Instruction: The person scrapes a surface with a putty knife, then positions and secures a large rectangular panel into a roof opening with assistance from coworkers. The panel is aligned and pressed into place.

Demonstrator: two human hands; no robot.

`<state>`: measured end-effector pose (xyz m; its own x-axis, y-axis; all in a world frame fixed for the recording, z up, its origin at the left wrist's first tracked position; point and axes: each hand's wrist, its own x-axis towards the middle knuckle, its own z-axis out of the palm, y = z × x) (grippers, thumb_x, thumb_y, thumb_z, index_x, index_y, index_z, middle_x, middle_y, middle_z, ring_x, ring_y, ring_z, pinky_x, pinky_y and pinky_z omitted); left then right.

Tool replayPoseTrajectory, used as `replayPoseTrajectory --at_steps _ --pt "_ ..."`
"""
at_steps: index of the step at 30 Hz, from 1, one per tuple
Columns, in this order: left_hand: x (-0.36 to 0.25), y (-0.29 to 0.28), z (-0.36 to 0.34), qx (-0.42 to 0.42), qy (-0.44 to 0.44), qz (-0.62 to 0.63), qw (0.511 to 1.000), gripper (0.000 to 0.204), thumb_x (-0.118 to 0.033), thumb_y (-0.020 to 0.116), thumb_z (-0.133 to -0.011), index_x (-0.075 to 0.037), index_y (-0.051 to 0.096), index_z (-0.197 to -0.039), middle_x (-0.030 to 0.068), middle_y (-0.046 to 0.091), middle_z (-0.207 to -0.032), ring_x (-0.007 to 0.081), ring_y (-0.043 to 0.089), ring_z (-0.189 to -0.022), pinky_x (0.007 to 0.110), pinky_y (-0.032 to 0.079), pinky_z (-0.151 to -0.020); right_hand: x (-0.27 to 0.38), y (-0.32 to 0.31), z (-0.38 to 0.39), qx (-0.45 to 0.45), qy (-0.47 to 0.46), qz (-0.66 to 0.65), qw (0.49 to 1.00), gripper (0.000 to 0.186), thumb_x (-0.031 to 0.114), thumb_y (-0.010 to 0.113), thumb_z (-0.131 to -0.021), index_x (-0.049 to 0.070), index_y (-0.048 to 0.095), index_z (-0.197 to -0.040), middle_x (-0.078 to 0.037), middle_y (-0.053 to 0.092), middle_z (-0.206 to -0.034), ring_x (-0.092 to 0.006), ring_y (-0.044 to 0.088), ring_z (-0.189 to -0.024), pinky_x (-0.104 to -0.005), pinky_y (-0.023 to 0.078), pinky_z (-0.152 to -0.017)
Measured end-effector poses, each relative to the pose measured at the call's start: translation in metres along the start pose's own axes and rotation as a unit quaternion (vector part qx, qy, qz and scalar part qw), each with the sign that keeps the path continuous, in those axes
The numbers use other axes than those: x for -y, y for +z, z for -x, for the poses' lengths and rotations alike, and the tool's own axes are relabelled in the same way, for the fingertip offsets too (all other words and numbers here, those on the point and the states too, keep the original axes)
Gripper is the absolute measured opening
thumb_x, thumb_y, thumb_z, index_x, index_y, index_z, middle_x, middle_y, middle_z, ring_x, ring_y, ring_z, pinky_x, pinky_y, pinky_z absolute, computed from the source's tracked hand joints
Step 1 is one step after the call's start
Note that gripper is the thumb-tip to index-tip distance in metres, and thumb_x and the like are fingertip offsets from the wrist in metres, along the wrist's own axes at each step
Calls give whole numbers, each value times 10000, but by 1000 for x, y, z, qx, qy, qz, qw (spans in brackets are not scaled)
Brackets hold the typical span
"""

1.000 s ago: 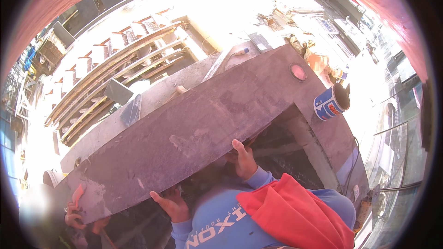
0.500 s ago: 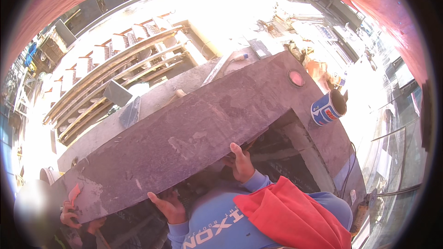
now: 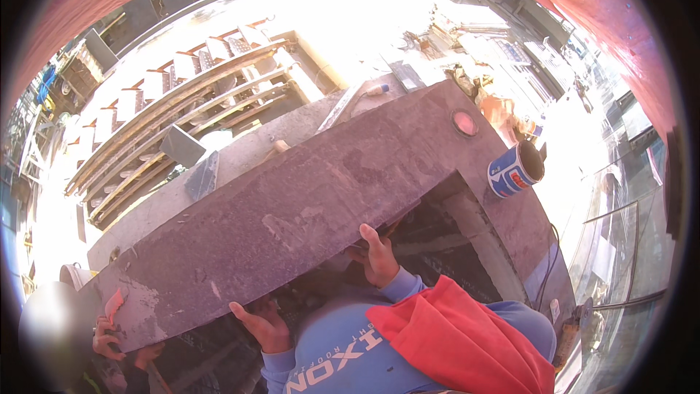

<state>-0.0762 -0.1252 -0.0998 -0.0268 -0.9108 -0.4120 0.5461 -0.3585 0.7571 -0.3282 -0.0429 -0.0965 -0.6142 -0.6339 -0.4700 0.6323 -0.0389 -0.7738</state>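
Observation:
A long dark stone slab (image 3: 284,211) lies slantwise before me, from lower left to upper right. My left hand (image 3: 266,326) grips its near edge left of centre, thumb along the edge and fingers mostly hidden underneath. Farther right, my right hand (image 3: 379,257) holds the same edge, thumb pointing up and fingers partly tucked below. At the slab's left end, another person's hand (image 3: 108,341) grasps the corner beside a red piece (image 3: 114,305); that person's second hand (image 3: 149,355) is under the near edge.
A blue-and-white open tin (image 3: 515,169) stands on the right-hand stone section, near a round pink-topped disc (image 3: 464,123). Beneath the near edge is a dark opening with a pale inner ledge (image 3: 481,230). Beyond the slab lie a hammer (image 3: 350,102), a grey sheet (image 3: 203,176) and wooden racks (image 3: 182,120).
The whole view has shifted slightly to the left. Both my hands keep the same hold on the slab, and the other person's hands stay at its left end.

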Motion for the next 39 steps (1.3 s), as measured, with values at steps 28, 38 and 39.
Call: replayPoseTrajectory --at_steps 28,38,39 --pt "8 -17 -11 -12 -30 28 999 683 -677 503 -1023 -165 489 -1475 12 590 -1383 227 556 -1227 410 413 -1007 -8 -4 -6 9 2 6 1000 616 529 631 -1000 95 526 -1425 -97 617 -1366 -273 597 -1263 -477 494 -1045" --pt "18 -20 -13 -105 -41 5 994 849 -698 753 -842 -176 470 -1449 15 539 -1341 201 522 -1193 425 405 -956 -10 -21 -12 27 66 2 997 893 722 544 -956 79 399 -1558 -163 465 -1528 -342 487 -1344 -451 382 -1126" --pt "16 -15 -11 -100 -39 3 994 857 -699 753 -841 -177 461 -1455 16 537 -1343 200 520 -1198 431 402 -960 -9 -21 -14 30 72 -2 997 926 736 541 -948 74 381 -1575 -179 450 -1544 -352 476 -1357 -455 366 -1138"
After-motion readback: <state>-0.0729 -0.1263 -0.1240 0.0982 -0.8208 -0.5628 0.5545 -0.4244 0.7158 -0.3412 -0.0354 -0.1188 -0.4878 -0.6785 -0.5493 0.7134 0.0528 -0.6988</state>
